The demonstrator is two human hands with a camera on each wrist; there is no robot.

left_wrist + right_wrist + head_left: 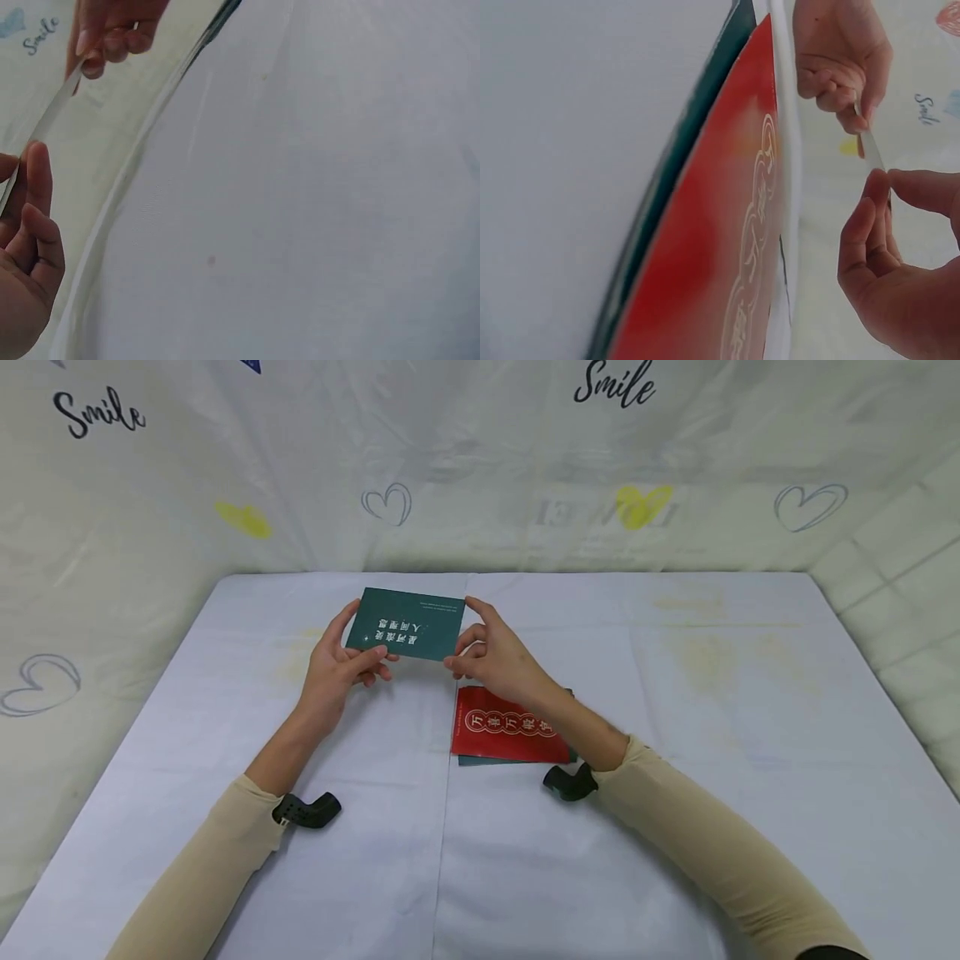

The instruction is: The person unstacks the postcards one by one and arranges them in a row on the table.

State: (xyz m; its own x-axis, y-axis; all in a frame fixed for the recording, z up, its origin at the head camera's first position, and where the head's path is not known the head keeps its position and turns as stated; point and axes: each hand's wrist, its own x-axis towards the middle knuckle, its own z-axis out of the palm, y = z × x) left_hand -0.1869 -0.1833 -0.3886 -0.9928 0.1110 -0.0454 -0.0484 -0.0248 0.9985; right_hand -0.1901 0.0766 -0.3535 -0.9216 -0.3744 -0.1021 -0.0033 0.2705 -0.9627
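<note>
A dark green card (408,620) with white printed characters is held up above the table between both hands. My left hand (335,664) pinches its left end, thumb on the printed face near the lower edge. At the right end, my right hand (498,656) holds the card by its corners between thumb and fingers. Both wrist views show the card nearly edge-on, as a thin pale strip (56,109). Below my right hand a red envelope (510,731) with gold characters lies on a dark green piece (495,761), partly covered by my right forearm.
A white cloth covers the table (390,877), whose far edge meets a pale curtain (480,460) printed with hearts and words. Black wrist cameras hang from each sleeve, the left camera (307,811) and the right camera (570,782), close over the table.
</note>
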